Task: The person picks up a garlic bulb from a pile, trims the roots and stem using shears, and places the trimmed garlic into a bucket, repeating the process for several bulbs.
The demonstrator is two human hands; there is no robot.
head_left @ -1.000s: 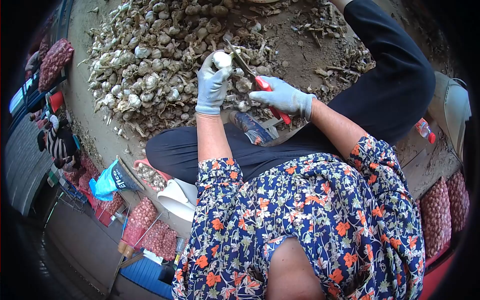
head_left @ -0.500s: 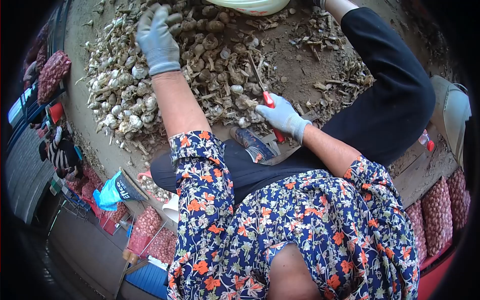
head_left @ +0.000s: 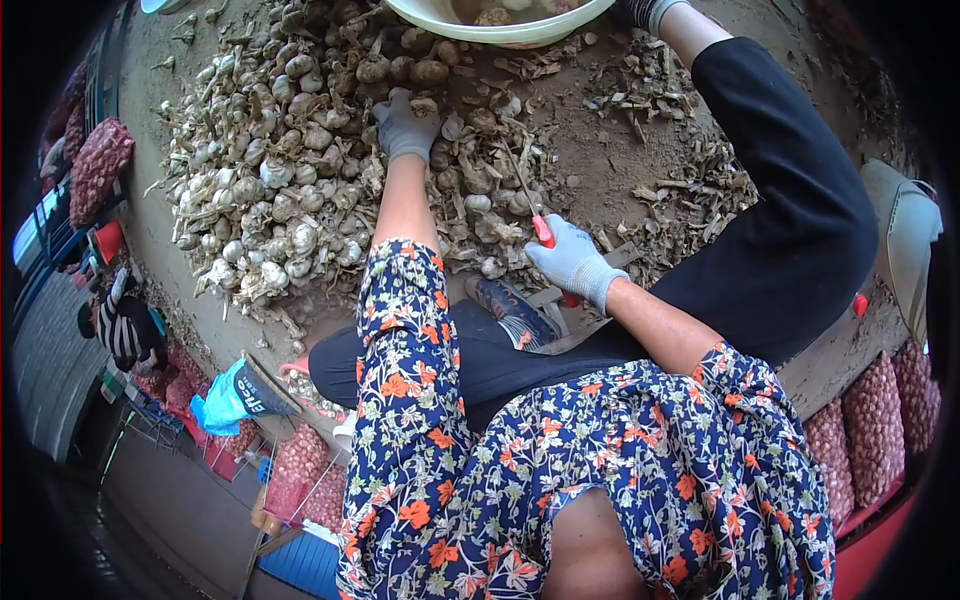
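My left hand (head_left: pixel 405 125) has changed most. A second ago it held a white bulb up against the blades. Half a second ago it was flung out, open, over the far left of the garlic pile (head_left: pixel 270 200). Now it is back in the middle of the heap, just below the rim of the pale bowl (head_left: pixel 560 25). The white bulb is no longer in the glove, so I judge that one is finished and a new one is being chosen.

The left fingers (head_left: pixel 392 103) are bent down over a brownish garlic bulb (head_left: pixel 427 104). It lies at their tips, touching the glove and resting among its neighbours. From this angle I cannot tell whether they have closed on it or are only lying on it.

My right hand (head_left: pixel 572 262) has barely shifted. It is wrapped tight around the red handles of the pruning shears (head_left: pixel 541 230), low by my knee. The blades point up toward the pile and look closed. The shears are near the new bulb but clearly apart from it, with loose bulbs and dry stalks between.
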